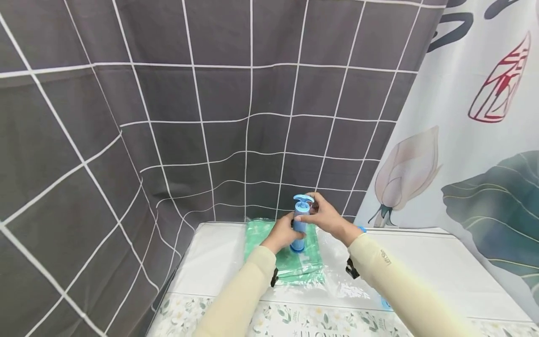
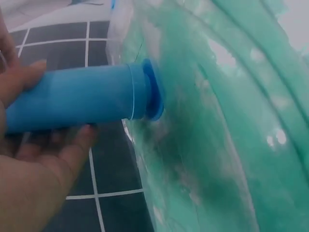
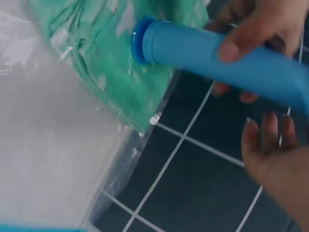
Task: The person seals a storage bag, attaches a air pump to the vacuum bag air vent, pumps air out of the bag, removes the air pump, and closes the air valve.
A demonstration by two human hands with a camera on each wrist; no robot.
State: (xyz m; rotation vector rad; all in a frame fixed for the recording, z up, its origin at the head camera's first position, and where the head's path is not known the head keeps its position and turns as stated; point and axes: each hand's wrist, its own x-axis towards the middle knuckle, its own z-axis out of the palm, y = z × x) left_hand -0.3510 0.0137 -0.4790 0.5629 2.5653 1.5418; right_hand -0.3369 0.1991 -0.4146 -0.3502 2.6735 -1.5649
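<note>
Pump (image 1: 300, 220) stands upright with its base on the green-filled vacuum bag (image 1: 290, 267) at the far bench (image 1: 421, 262), left hand (image 1: 281, 233) gripping its barrel, right hand (image 1: 326, 216) pinching its handle; tilting it could break the seal.

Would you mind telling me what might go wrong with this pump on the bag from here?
The blue pump stands upright on the clear bag, steadied only by the left hand; it might tip or slip off. The right hand at the handle could jerk it sideways.
</note>
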